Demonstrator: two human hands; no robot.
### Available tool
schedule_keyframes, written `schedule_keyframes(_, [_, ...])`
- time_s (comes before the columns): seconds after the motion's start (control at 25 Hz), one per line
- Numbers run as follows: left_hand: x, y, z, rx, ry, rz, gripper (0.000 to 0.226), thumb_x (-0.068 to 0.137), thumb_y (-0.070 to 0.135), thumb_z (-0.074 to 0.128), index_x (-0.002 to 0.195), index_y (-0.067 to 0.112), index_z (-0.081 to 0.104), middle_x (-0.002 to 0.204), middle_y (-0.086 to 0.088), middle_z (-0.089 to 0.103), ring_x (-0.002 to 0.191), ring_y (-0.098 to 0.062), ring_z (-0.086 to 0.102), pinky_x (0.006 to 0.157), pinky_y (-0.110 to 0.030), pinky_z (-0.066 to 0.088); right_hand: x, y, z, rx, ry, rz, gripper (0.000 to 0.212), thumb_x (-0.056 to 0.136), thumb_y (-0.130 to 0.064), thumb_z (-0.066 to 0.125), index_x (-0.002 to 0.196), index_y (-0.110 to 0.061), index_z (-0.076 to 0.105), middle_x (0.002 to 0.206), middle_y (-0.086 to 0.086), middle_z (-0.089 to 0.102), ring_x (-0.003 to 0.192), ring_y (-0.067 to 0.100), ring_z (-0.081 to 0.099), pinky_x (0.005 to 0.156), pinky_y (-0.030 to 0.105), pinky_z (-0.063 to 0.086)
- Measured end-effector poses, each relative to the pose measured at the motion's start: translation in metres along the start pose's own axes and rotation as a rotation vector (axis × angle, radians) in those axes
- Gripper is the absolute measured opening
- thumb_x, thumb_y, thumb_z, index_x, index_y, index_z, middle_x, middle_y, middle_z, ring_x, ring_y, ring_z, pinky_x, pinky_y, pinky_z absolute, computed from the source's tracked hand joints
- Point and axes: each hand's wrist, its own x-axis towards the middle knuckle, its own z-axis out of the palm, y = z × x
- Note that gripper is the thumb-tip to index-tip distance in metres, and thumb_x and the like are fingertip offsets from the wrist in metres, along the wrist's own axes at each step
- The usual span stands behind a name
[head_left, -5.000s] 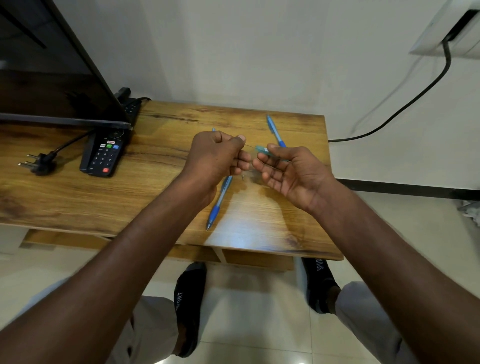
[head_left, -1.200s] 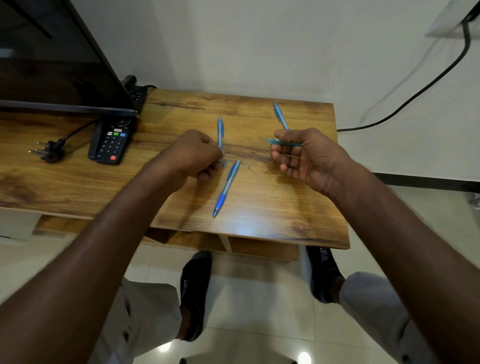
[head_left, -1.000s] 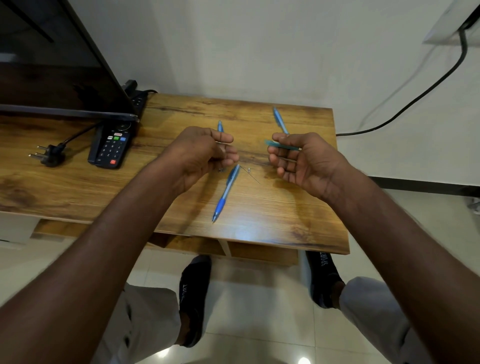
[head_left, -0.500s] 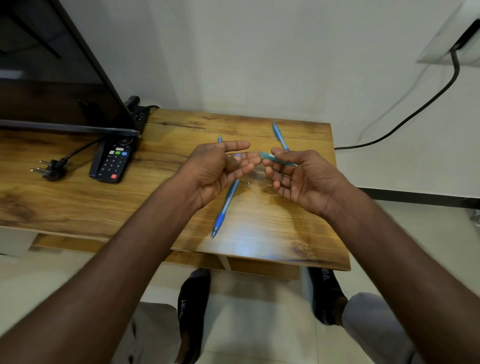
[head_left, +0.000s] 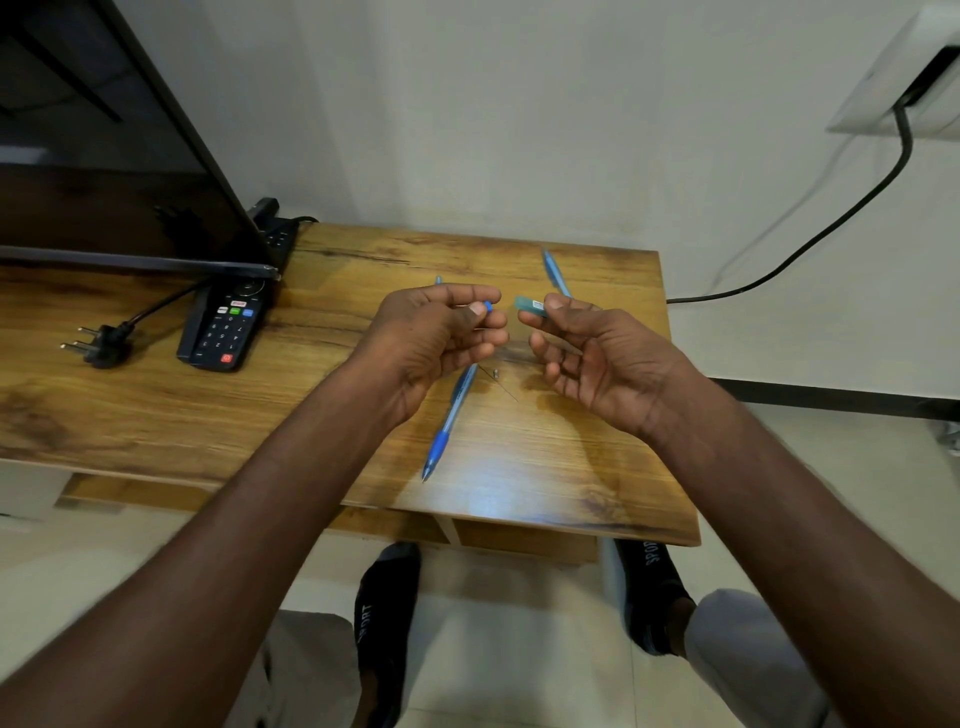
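Both hands hover above the wooden table (head_left: 332, 395). My left hand (head_left: 436, 332) pinches a small blue pen part (head_left: 488, 306) between thumb and forefinger. My right hand (head_left: 597, 353) holds a teal transparent pen barrel (head_left: 530, 305), its open end pointing left toward the blue part with a small gap between them. A whole blue pen (head_left: 451, 421) lies on the table below my hands. A thin refill (head_left: 501, 385) and a tiny spring (head_left: 496, 373) lie beside it. Another blue pen (head_left: 555, 271) lies farther back, and a third pen tip (head_left: 439, 280) shows behind my left hand.
A TV screen (head_left: 104, 171) stands at the back left with a black remote (head_left: 223, 327) in front of it. A loose black plug (head_left: 101, 345) lies at the left and a power strip (head_left: 275, 228) sits behind. A black cable (head_left: 831, 228) runs along the wall at right.
My left hand picked a small part off the table and rose. Both hands came together, and now the blue part and the barrel end sit slightly apart.
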Motion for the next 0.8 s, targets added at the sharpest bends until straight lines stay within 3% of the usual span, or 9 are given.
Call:
schedule_keyframes(0.24, [-0.0011,-0.0004,0.0007,-0.011,0.009,0.035,0.015,0.097,0.001,0.069,0.112,0.003,0.074,0.1,-0.017,0.081,0.089,-0.024,0.08,0.076,-0.026,0.065,-0.0001,0.0011,-0.0009,-0.118,0.036,-0.057,0.015,0.099,-0.021,0.071,0.114,-0.022,0.067,0.108,0.001,0.082,0.078,0.012,0.076,0.057,0.023,0.053])
schedule_keyframes(0.44, [0.002,-0.0035,0.0025,0.02,0.044,0.034,0.009,0.094,0.0,0.072,0.102,0.002,0.077,0.084,-0.011,0.08,0.079,-0.018,0.077,0.074,-0.026,0.065,-0.0009,0.0025,0.0011,-0.188,0.041,-0.093,0.018,0.098,-0.02,0.073,0.116,-0.021,0.069,0.109,0.002,0.082,0.083,0.014,0.075,0.062,0.025,0.051])
schedule_keyframes(0.8, [0.0064,-0.0063,0.0002,0.012,0.072,0.029,0.012,0.093,0.003,0.075,0.104,0.0,0.077,0.084,-0.012,0.078,0.074,-0.016,0.075,0.071,-0.025,0.064,-0.0048,0.0029,0.0044,-0.191,0.052,-0.098,0.02,0.095,-0.015,0.076,0.114,-0.018,0.072,0.106,0.003,0.082,0.083,0.016,0.078,0.064,0.027,0.048])
